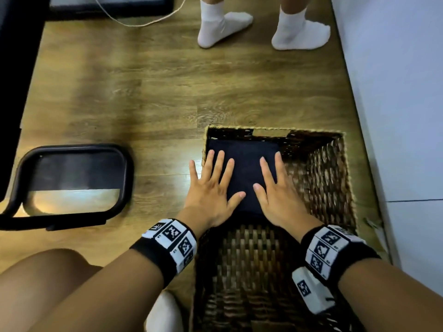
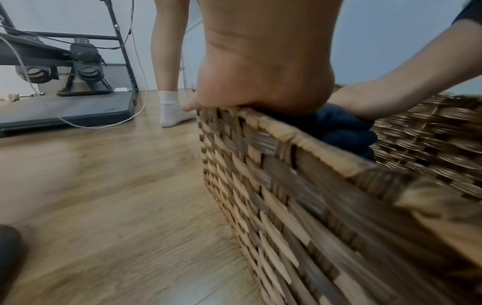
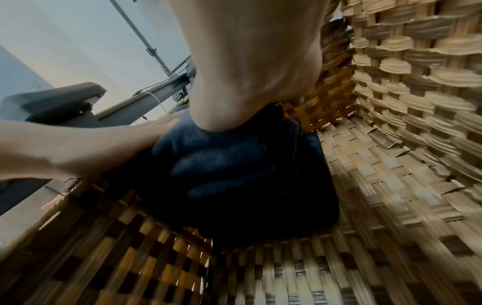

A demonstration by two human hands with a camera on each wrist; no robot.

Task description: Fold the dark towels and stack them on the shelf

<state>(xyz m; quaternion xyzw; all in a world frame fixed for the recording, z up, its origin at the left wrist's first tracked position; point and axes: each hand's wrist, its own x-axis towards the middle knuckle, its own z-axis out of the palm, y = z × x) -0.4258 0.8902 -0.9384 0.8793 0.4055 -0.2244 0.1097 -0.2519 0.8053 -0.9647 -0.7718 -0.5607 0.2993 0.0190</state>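
Dark navy cloth: one folded towel (image 1: 244, 173), lying inside a woven basket (image 1: 330, 178) at the lower right of the head frame, against the basket's left wall and far corner.

Hands: left hand (image 1: 211, 188) and right hand (image 1: 275, 188) both flat, fingers spread straight, palms pressing down on the towel; neither grips it. The left hand's outer fingers overhang the basket's left rim.

Step in hand, as judged: the towel looks already folded and is being pressed flat or settled in the basket. No shelf appears in any view, so whether the basket serves as that place cannot be told.

Next move, as judged: lift both palms straight off without dragging the top layer, then fetch another dark towel; none other is visible.

View differences:
- Head view: shows both hands' finger spread, wooden floor (image 1: 143, 92), a black chair base (image 1: 72, 178) at lower left, and a second person's white socks (image 1: 223, 25) at top.
- Left wrist view: shows the basket's outer wall and wrapped rim, the heel of the palm at that rim, and black equipment on a mat (image 2: 65, 111) at upper left.
- Right wrist view: shows the towel's stacked folded layers from the side and the basket's inner floor, both hidden in the head view.
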